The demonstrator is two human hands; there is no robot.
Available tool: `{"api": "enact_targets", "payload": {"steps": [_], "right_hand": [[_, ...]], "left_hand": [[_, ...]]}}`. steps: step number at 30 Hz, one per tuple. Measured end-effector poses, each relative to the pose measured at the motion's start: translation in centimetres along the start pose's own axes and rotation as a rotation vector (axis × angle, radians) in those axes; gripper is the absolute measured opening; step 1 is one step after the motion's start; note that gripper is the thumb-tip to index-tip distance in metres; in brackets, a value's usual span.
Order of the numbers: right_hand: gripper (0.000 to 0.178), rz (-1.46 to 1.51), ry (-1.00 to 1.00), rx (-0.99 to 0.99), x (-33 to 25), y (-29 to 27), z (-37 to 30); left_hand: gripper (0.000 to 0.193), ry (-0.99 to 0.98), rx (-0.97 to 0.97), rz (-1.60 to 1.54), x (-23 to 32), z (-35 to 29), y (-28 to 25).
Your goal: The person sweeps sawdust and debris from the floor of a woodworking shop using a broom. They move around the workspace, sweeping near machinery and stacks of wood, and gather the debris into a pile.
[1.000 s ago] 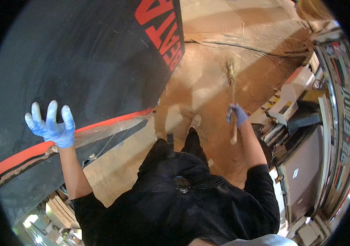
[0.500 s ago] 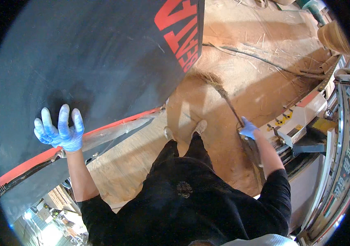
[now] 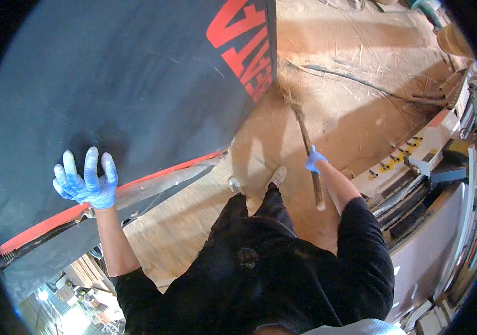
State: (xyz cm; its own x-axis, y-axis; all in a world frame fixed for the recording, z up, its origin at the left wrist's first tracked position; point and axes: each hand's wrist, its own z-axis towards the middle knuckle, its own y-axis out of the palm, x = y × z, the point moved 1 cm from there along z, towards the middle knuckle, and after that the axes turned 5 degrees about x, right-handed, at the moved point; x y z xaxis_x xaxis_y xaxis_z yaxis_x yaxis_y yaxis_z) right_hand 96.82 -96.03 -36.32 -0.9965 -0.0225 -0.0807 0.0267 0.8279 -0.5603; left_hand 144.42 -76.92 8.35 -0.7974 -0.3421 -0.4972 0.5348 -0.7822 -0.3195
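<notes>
My left hand [image 3: 88, 181], in a blue-and-white work glove, rests with its fingers spread on the large dark panel [image 3: 138, 78] of a machine, just above its red edge strip [image 3: 177, 166]. On the right, my right hand [image 3: 315, 161], gloved in blue, is wrapped round the handle of a broom [image 3: 307, 137]. The handle's lower end sticks out below the hand, toward me. At the far end, the broom's bristles [image 3: 287, 96] touch the dusty floor beside the panel's right corner. Part of the bristles looks blurred.
Sawdust and thin splinters cover the floor [image 3: 356, 42]. A dark cable or hose [image 3: 356, 81] crosses it ahead. To the right stands a machine with a light-coloured box [image 3: 434, 137] and yellow-black knobs. My shoes [image 3: 277, 175] are on the floor between the two machines. Shelved boards [image 3: 84, 271] show lower left.
My right hand has swung left and forward with the broom, and the bristles now lie closer to the panel's corner. The left hand has stayed on the panel.
</notes>
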Motion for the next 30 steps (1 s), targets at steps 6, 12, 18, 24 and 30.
{"api": "enact_targets", "payload": {"steps": [6, 12, 18, 24, 30], "right_hand": [[0.088, -0.272, -0.023, -0.051, 4.3, -8.8, -14.2], [0.090, 0.630, -0.007, -0.163, 6.4, -6.2, -7.5], [0.084, 0.589, -0.003, -0.014, -1.9, 4.3, 4.9], [0.084, -0.176, -0.023, -0.038, -2.2, 2.2, -11.2], [0.077, -0.082, 0.003, 0.097, 3.6, -6.0, -14.6]], "left_hand": [[0.024, 0.001, -0.001, 0.008, -1.8, -2.0, -1.1], [0.025, 0.007, -0.002, -0.003, -2.5, -3.2, -0.7], [0.026, 0.018, 0.011, -0.028, -2.3, -3.4, 0.8], [0.025, 0.028, -0.006, -0.008, -2.9, -4.9, -0.4], [0.027, 0.010, -0.013, -0.033, -2.9, -5.0, -1.0]]}}
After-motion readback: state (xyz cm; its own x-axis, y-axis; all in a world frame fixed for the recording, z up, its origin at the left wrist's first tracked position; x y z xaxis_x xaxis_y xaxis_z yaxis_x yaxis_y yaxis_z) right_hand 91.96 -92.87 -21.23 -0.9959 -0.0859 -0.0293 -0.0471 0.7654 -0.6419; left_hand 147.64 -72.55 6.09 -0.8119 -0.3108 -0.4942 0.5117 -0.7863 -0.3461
